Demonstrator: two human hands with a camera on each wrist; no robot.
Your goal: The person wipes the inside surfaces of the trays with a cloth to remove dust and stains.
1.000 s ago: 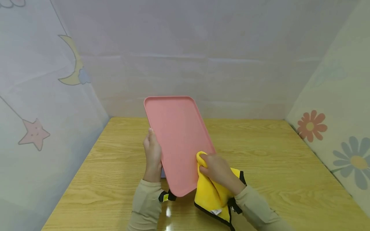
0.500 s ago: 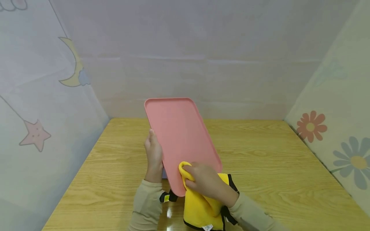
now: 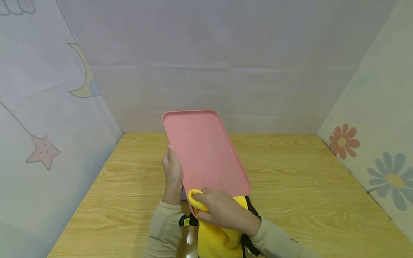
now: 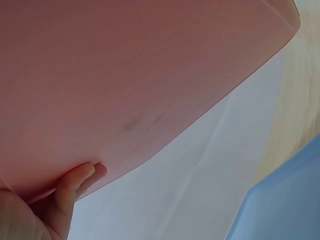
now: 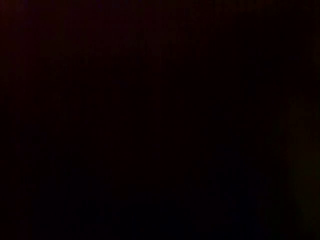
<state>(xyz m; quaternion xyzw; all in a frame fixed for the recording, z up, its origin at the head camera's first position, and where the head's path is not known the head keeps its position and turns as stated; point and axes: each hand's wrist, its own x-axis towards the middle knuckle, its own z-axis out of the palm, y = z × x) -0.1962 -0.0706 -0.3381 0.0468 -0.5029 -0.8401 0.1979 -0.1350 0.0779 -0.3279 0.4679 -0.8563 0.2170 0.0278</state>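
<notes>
A pink rectangular tray (image 3: 206, 150) with a raised rim is tilted up above the table. My left hand (image 3: 172, 173) grips its left long edge, and in the left wrist view the fingers (image 4: 75, 185) lie against the tray's underside (image 4: 125, 90), which has a few dark smudges. My right hand (image 3: 222, 209) pinches a yellow cloth (image 3: 219, 240) with black edging. A folded loop of the cloth lies at the tray's near left corner, and the rest hangs below the near edge. The right wrist view is almost black.
Behind the tray, a blue flat-sided thing (image 4: 285, 200) shows in the left wrist view, mostly hidden in the head view. The wooden table (image 3: 306, 186) runs back to a pale backdrop (image 3: 206, 64), with printed side walls left and right.
My right hand and the cloth have slid left and nearer along the tray's lower part, to its near left corner. The tray's near right corner has come into view; the left hand keeps its grip.
</notes>
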